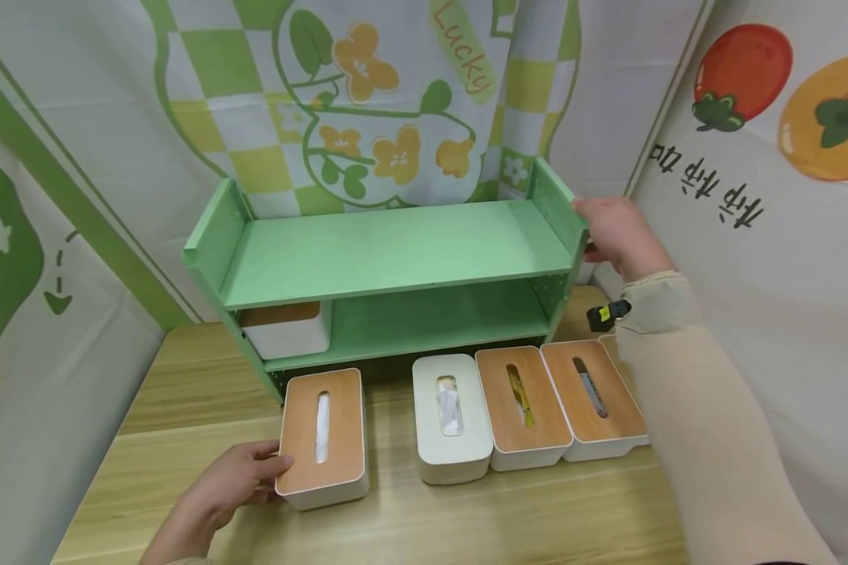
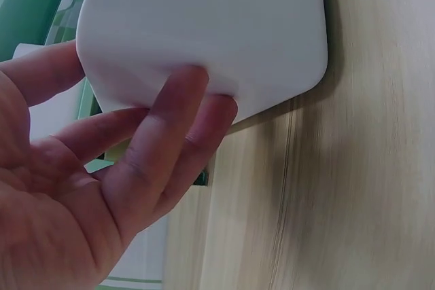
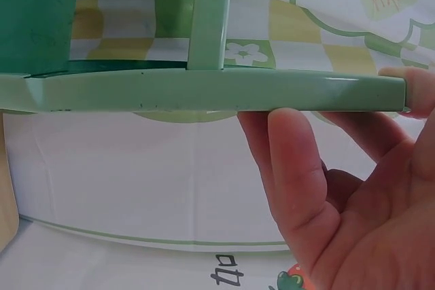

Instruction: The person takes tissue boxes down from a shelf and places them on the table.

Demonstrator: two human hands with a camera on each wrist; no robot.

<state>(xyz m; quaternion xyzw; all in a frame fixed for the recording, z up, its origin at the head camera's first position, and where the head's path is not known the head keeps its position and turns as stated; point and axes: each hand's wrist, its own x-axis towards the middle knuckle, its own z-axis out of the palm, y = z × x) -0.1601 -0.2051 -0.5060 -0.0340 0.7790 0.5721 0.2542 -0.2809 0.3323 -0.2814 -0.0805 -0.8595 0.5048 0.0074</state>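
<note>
My left hand (image 1: 236, 479) is at the near left corner of a tissue box (image 1: 342, 424) with a wood-look lid and white sides. One digit lies over the lid's edge. In the left wrist view, slightly bent fingers (image 2: 173, 100) touch the box's white wall (image 2: 217, 18). At the right, my right hand (image 1: 622, 231) grips the upper end of the green shelf's side panel (image 1: 561, 208). In the right wrist view, the fingers (image 3: 292, 147) lie along the panel's outer face, and a digit reaches over its end edge (image 3: 404, 93).
On the wooden table (image 1: 184, 471), a white-lidded tissue box (image 1: 431, 439) stands beside two wood-lidded boxes (image 1: 491, 384) (image 1: 608, 369); another is partly hidden by the right arm. A further box (image 1: 290, 333) sits on the lower shelf, left. Printed cloth walls (image 1: 424, 47) surround the table.
</note>
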